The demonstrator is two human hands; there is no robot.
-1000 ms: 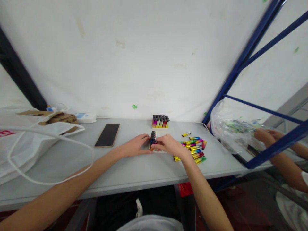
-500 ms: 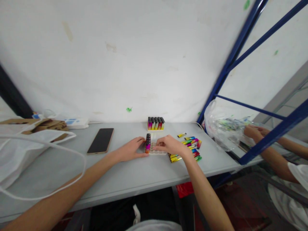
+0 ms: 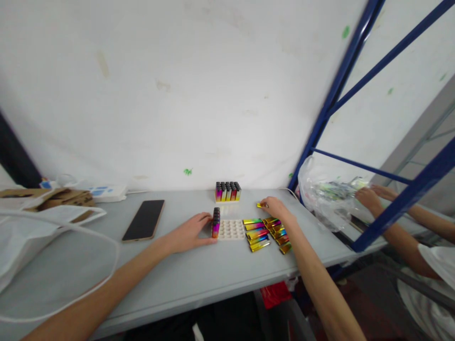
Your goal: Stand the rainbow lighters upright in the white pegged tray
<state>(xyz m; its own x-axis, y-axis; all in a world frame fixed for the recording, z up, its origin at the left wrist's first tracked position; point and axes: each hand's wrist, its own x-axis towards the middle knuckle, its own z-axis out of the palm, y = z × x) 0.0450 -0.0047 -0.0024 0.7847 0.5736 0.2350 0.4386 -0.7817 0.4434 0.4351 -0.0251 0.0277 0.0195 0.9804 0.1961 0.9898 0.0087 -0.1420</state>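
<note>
A white tray (image 3: pixel 232 230) with rows of round holes lies on the desk. One column of purple and orange lighters (image 3: pixel 215 224) with black tops stands along its left side. My left hand (image 3: pixel 192 232) grips that end, thumb at the near corner and fingers behind. To the right, my right hand (image 3: pixel 279 209) is closed on a yellow lighter (image 3: pixel 259 205), its fingertips pinching one end. Several shiny multicoloured lighters (image 3: pixel 256 235) lie in a loose pile between the tray and my right forearm. Farther back, a second tray holds upright lighters (image 3: pixel 228 191) in rows.
A dark phone (image 3: pixel 145 220) lies left of my left hand. White bags and cardboard (image 3: pixel 64 201) sit at the far left, with a white cable (image 3: pixel 106 237) looping in front. Blue metal posts (image 3: pixel 325 113) and a clear plastic bag (image 3: pixel 316 194) border the right, near another person's hands (image 3: pixel 369 196).
My right hand has moved from the tray to the back right and taken hold of the yellow lighter. My left hand stays at the tray's left end. The view has shifted slightly.
</note>
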